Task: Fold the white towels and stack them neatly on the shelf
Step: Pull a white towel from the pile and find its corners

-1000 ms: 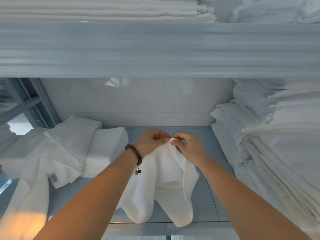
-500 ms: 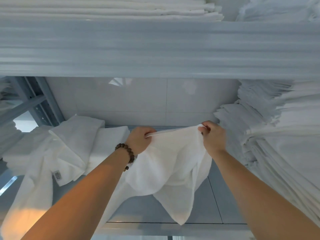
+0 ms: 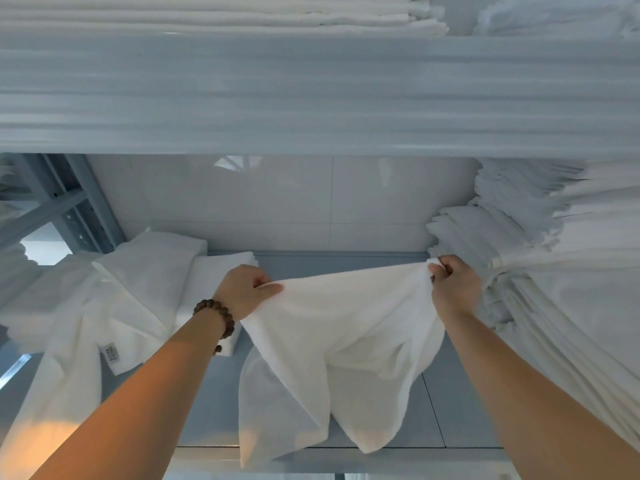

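Grey shelf [image 3: 460, 393] bay, tiled wall [image 3: 311, 202] behind. Left hand [image 3: 244, 292] and right hand [image 3: 453, 289] each pinch a top corner of one white towel [image 3: 346, 334], hanging unfolded between the fingers [image 3: 441, 268]. Folded stack [image 3: 571, 271] right of the fingers; loose towels [image 3: 131, 289] left. Judged: folding barely begun.

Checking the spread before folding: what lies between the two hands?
In the head view, only the top edge of the white towel, stretched between the left hand and right hand, each pinching a corner.
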The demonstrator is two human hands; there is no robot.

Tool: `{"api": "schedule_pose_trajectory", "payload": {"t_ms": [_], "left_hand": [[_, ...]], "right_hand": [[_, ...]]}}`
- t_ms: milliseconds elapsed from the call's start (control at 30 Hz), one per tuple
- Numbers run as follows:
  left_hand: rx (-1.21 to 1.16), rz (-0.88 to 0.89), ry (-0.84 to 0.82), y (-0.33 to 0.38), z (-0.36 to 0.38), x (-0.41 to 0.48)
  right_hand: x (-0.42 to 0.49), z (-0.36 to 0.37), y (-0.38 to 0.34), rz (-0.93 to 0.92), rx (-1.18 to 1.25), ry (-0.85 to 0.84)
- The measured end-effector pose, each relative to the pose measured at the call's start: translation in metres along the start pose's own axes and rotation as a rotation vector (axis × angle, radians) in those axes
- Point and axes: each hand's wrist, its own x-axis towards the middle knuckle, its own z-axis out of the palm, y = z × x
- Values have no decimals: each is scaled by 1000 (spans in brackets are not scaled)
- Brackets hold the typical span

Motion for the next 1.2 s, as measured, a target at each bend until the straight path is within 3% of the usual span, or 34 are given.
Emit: {"api": "schedule_pose_trajectory", "payload": {"t_ms": [200,400,600,733,800,900,1033,1100,1200], "left_hand": [[-381,-118,1,28,9,-6],[-841,-127,-72,84,31,-12],[-1051,-139,-64,119,31,-12],[-1193,-45,-217,119,24,-16],[-1134,20,-277,118,23,-17],[-849,29,-151,118,26,-18],[-445,321,1,111,27,-17],[-396,406,-57,111,24,-14],[-385,375,-117,114,17,-14]], "right_hand": [[-15,1,-29,-28,52,-73],[-55,4,-85,-24,376,-184],[-85,12,-103,-111,549,-301],[-88,8,-95,-184,535,-370],[-88,8,-91,-240,448,-388],[-84,8,-88,-251,434,-324],[-79,6,-91,-271,410,-341],[-79,5,-93,-282,415,-369],[-80,4,-92,-303,426,-337]]}}
